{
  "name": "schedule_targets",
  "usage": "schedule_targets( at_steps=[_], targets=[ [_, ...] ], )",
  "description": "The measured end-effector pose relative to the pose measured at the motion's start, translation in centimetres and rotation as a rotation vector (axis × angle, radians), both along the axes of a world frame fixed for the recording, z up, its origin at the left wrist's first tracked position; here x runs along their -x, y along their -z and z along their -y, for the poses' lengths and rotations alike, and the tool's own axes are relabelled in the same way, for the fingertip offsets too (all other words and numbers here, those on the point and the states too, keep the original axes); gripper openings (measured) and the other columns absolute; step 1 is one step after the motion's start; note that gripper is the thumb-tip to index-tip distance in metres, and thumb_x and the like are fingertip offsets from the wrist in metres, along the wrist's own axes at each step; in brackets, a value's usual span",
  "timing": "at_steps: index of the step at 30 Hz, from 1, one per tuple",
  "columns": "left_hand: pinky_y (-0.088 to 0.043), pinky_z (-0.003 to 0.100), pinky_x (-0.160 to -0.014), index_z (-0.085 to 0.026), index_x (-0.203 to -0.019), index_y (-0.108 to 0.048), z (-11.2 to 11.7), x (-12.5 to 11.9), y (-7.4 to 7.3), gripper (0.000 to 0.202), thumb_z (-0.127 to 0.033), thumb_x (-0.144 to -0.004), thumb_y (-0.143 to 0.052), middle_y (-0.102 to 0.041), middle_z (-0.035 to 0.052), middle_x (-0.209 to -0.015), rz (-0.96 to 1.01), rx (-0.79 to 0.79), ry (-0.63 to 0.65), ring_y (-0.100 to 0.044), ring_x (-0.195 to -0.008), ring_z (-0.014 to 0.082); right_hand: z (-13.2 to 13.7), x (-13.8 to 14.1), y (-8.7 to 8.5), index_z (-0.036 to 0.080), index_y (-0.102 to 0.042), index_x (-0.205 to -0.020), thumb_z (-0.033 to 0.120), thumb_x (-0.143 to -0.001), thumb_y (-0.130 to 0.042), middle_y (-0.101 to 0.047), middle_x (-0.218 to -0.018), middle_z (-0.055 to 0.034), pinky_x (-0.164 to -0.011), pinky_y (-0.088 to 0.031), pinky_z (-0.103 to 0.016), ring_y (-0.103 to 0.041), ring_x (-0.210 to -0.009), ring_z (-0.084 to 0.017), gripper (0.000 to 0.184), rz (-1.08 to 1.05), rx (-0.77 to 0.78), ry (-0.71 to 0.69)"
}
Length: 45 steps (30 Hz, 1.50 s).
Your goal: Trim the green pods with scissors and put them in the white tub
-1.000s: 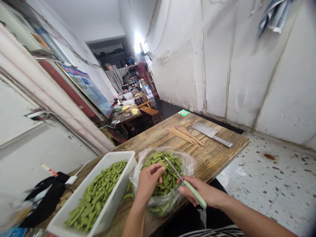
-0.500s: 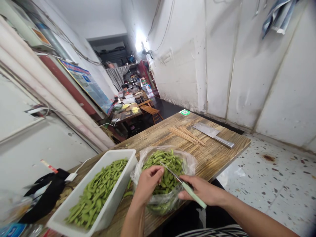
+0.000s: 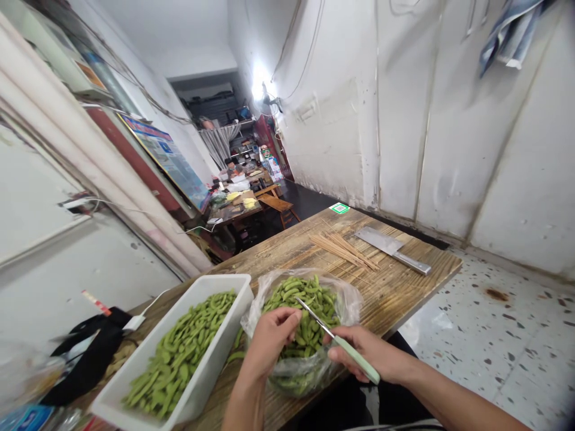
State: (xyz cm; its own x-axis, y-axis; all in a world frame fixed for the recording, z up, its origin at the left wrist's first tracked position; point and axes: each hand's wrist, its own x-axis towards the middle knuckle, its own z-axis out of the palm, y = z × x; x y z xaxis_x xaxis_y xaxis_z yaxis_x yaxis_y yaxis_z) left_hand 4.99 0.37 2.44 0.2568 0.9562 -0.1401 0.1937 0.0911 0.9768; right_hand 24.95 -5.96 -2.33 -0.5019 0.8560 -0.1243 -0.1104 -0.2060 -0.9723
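My right hand (image 3: 366, 353) is closed around the pale green handle of a pair of scissors (image 3: 354, 358), its metal blades pointing up and left. Close to the blade tips, my left hand (image 3: 276, 335) is closed in a pinch; whatever lies between its fingertips is hidden. Both hands are over a clear plastic bag (image 3: 353, 299) filled with green edamame pods (image 3: 309, 293). To the left stands a long white plastic bin (image 3: 211, 353) holding many more edamame pods (image 3: 184, 353). A few loose pods lie on the wood between bin and bag.
On the wooden table (image 3: 278, 251) beyond the bag lie a bundle of thin wooden skewers (image 3: 344, 250) and a cleaver (image 3: 390, 248). A green QR-code card (image 3: 339, 208) is at the far edge. Black cloth and a white plug (image 3: 133, 323) lie left. Another person sits far back.
The whole view has shifted slightly, so things appear a little lower and further right. My right hand's fingers have moved a little on the scissors' handle; the left hand keeps its pinch.
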Motion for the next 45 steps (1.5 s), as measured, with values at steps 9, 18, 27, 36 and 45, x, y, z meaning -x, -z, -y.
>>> schedule_targets(
  at_steps=[9, 18, 27, 36, 45],
  targets=[
    [-0.031, 0.018, -0.044, -0.012, -0.075, -0.065, -0.1, -0.4, 0.5, 0.039, -0.047, -0.062, -0.077, -0.054, -0.0045, -0.047, 0.133, -0.036, -0.201, -0.041, -0.043, 0.0059, 0.1, 0.2, -0.1, 0.014, -0.052, -0.11, 0.069, -0.078, -0.056, -0.046, -0.052, 0.0089, -0.039, -0.031, -0.016, -0.041, -0.041, -0.006, 0.064, 0.068, -0.093, -0.009],
    [-0.045, 0.022, -0.054, -0.012, -0.076, -0.066, 0.8, -1.2, 0.8, 0.034, -0.042, -0.063, -0.077, -0.065, -0.0003, -0.058, 0.218, -0.075, -0.258, -0.056, -0.053, 0.0103, 0.5, 0.6, -0.8, 0.017, -0.052, -0.098, 0.068, -0.075, -0.061, -0.046, -0.056, 0.0084, -0.038, -0.036, -0.017, -0.041, -0.04, -0.005, 0.056, -0.031, 0.021, 0.039],
    [-0.047, 0.023, -0.054, -0.012, -0.075, -0.066, 1.1, -1.6, 1.2, 0.034, -0.042, -0.064, -0.077, -0.066, 0.0003, -0.057, 0.192, -0.074, -0.267, -0.058, -0.052, 0.0108, 0.5, 0.6, -1.5, 0.017, -0.053, -0.093, 0.063, -0.074, -0.065, -0.041, -0.051, 0.011, -0.035, -0.033, -0.016, -0.035, -0.037, -0.004, 0.051, -0.051, 0.053, 0.051],
    [-0.047, 0.024, -0.054, -0.012, -0.076, -0.066, 1.2, -1.6, 1.2, 0.038, -0.045, -0.061, -0.078, -0.066, 0.0007, -0.057, 0.177, -0.094, -0.304, -0.058, -0.052, 0.0123, 0.6, 0.1, -1.2, 0.016, -0.053, -0.103, 0.071, -0.073, -0.06, -0.048, -0.055, 0.0086, -0.038, -0.034, -0.017, -0.044, -0.04, -0.006, 0.063, 0.028, -0.015, 0.017],
    [-0.047, 0.023, -0.055, -0.012, -0.077, -0.068, 1.3, -2.2, 1.1, 0.046, -0.046, -0.051, -0.084, -0.064, -0.0005, -0.059, 0.279, -0.033, -0.345, -0.057, -0.055, 0.0111, 0.4, 0.8, -0.8, 0.017, -0.054, -0.092, 0.06, -0.073, -0.069, -0.044, -0.054, 0.0101, -0.033, -0.033, -0.015, -0.035, -0.036, -0.003, 0.049, -0.126, 0.082, 0.074]
  ],
)
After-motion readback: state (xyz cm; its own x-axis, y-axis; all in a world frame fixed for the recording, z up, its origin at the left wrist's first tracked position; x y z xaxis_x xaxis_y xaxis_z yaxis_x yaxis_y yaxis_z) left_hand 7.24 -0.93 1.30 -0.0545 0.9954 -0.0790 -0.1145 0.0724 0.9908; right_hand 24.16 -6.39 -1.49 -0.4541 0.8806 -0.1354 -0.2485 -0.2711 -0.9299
